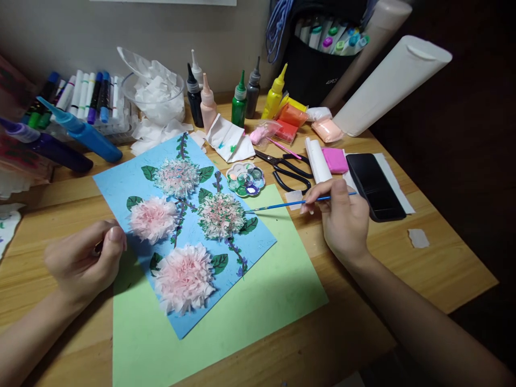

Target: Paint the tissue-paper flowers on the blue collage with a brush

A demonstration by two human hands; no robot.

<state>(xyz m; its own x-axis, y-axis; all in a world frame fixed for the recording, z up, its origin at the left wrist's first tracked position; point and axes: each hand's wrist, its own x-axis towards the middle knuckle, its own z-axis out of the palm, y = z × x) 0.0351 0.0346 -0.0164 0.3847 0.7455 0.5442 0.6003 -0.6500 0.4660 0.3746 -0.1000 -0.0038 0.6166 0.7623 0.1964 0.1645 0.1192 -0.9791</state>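
Note:
My right hand (342,220) pinches a thin blue paintbrush (278,206), its tip at the right edge of a green-speckled tissue flower (221,215). That flower is one of several pale pink tissue flowers on a blue sheet (234,188) with painted branches and dark green leaves. A large pink flower (185,278) at the bottom has no visible green specks. Curled into a fist, my left hand (86,258) rests at the left edge of the blue sheet; whatever its fingers may hold is hidden. A flower-shaped palette (245,179) with green, white and purple paint sits just above the sheet.
Under the blue sheet lies a green sheet (258,322). Black scissors (288,167), a phone (375,187) and a white tube (393,86) are to the right. Paint bottles (239,102), a tissue-filled bowl (155,91) and markers (84,94) line the back.

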